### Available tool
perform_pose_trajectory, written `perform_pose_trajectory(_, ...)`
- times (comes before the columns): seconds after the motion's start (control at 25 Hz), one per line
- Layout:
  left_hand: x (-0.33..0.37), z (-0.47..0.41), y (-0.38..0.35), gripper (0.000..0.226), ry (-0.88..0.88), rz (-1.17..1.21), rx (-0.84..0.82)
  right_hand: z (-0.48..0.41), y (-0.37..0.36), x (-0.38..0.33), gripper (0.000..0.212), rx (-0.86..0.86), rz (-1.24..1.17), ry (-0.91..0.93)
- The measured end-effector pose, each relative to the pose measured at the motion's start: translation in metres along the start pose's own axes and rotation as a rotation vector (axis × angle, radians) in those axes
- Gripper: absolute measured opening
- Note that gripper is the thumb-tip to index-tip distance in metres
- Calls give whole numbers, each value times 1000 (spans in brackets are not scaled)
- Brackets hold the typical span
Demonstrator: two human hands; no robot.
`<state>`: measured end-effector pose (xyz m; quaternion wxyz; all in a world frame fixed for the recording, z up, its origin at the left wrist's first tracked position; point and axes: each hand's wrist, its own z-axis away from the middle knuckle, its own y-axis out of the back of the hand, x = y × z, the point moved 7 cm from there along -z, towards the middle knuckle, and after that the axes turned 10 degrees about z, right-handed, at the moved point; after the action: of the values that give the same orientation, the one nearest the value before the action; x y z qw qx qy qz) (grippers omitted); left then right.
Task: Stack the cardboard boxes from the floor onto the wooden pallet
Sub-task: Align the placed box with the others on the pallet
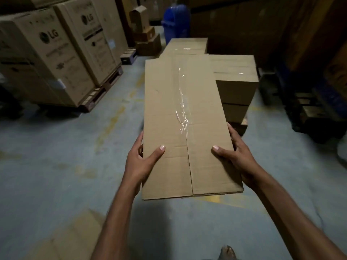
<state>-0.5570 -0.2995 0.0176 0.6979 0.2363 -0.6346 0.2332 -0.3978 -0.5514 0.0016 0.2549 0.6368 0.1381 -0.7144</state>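
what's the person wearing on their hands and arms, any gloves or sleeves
Nothing worn shows. The left hand and right hand are bare, with no gloves and no watch or band at either wrist. No sleeve reaches into view on either arm. The thumbnails are short and unpainted.

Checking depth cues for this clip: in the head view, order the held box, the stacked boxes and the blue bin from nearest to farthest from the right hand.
1. Held box, in the right hand's grip.
2. Stacked boxes, just ahead.
3. Blue bin, far back.
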Motion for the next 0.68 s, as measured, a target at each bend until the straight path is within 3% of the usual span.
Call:
perform_pose_trajectory(0.32,25,-62,-217,67,34,-14,-318,-19,194,15,72,223,-90,-32)
perform_pose_trajectory(0.48,33,-99,-297,83,122,-39,-375,-38,275,15,74,305,-72,-117)
perform_pose_trajectory(0.68,35,-174,-390,98,233,-129,-499,-105,358,22,57,307,-126,-332)
